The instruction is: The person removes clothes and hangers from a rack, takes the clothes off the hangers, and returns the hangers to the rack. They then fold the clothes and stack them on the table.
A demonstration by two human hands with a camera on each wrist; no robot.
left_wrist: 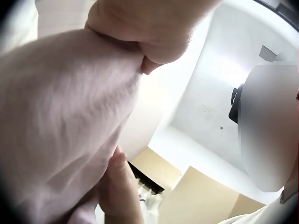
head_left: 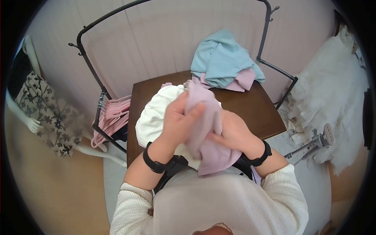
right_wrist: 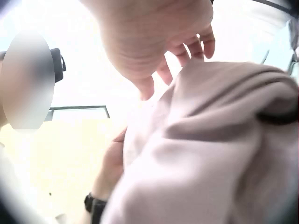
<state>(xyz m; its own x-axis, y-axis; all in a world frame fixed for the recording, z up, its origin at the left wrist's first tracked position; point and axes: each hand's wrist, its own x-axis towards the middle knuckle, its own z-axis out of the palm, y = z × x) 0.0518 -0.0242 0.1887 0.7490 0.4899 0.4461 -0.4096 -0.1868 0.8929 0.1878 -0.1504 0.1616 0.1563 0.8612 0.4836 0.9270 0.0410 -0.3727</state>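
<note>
A crumpled pale mauve cloth (head_left: 207,154) hangs between both hands, above the near edge of the brown table. Its kind of garment does not show. My left hand (head_left: 178,119) grips its upper part, thumb on the near side, as the left wrist view also shows at the cloth's edge (left_wrist: 112,51). On the other side, my right hand (head_left: 237,131) touches the cloth, its fingers spread apart in the right wrist view (right_wrist: 159,42). White fabric (head_left: 154,113) lies bunched on the table behind the left hand.
Light blue fabric (head_left: 223,58) lies heaped over mauve fabric (head_left: 246,80) on the table's (head_left: 254,113) far side. Black rack bars (head_left: 92,68) surround it. Several pink hangers (head_left: 113,113) hang at left, near a skirted mannequin (head_left: 49,113). At right are a steamer head (head_left: 326,135) and white gown (head_left: 333,82).
</note>
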